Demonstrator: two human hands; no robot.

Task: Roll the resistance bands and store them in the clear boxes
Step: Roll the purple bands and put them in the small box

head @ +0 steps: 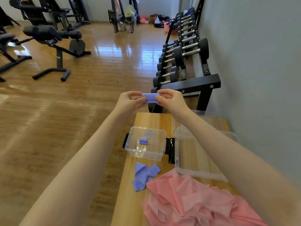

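While both arms reach out over the far end of the wooden bench (146,119), the left hand (128,101) and the right hand (170,99) pinch opposite ends of a rolled purple band (150,98), thumbs and fingers curled round it, holding it in the air above the floor. Below, on the bench, a small clear box (145,154) stands open with one purple roll (143,141) lying on its bottom. Just right of it sits a larger clear box (187,170) — touching or merely close, I cannot tell. Nearer the person, a loose purple band (145,176) lies crumpled on the wood beside a heap of pink bands (195,203). A dumbbell rack (184,62) lines the grey wall.
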